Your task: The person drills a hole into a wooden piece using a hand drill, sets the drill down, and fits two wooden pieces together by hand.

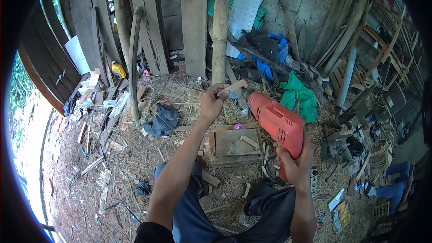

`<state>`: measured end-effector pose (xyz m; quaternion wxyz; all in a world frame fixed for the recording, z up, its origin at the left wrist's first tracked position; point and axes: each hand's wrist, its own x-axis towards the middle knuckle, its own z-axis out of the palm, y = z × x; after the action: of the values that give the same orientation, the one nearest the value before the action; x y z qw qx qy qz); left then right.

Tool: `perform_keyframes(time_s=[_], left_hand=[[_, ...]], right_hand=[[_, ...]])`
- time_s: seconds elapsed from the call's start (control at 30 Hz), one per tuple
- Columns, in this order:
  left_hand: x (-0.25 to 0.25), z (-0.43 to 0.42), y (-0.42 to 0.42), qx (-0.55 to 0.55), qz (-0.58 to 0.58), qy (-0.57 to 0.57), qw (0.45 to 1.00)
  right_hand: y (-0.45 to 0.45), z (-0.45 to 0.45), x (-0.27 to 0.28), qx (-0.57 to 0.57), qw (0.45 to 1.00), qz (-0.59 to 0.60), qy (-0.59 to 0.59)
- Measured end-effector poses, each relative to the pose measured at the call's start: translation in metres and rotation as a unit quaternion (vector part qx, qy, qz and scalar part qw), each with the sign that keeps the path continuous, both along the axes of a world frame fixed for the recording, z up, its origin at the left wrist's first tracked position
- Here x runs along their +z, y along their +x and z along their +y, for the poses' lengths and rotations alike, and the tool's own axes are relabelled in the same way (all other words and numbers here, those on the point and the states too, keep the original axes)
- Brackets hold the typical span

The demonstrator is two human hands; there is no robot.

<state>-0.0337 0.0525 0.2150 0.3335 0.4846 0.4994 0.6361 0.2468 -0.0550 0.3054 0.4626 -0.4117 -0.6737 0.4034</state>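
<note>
My right hand (294,164) is wrapped round the handle of a red power drill (276,119), whose nose points up and left. Pinched in the fingers of my left hand (213,102) is a small pale wooden piece (236,86) with a rounded end. That end is close to the drill's chuck (247,93); whether a bit touches the wood I cannot tell. Below the drill stands a low wooden box (225,146). On its top lies a similar wooden piece (249,142), with a purple ring-shaped thing (239,127) at its back edge.
Wood scraps and shavings cover the ground. A dark cloth (163,119) lies left of the box, and a green sheet (299,96) behind the drill. A bamboo post (220,31) rises ahead. At the right, a power strip (313,181) lies near another person's leg (390,192).
</note>
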Motion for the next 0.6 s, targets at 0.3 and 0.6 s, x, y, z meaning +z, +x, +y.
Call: perform_keyframes(time_s=[0.3, 0.6], left_hand=[[0.0052, -0.0024, 0.0010, 0.002, 0.015, -0.010, 1.000], [0.0051, -0.0029, 0.0014, 0.006, 0.032, -0.022, 0.999]], right_hand=[[-0.0028, 0.0007, 0.0004, 0.002, 0.999, 0.036, -0.020], [-0.0018, 0.0020, -0.0012, 0.008, 0.999, 0.035, -0.012]])
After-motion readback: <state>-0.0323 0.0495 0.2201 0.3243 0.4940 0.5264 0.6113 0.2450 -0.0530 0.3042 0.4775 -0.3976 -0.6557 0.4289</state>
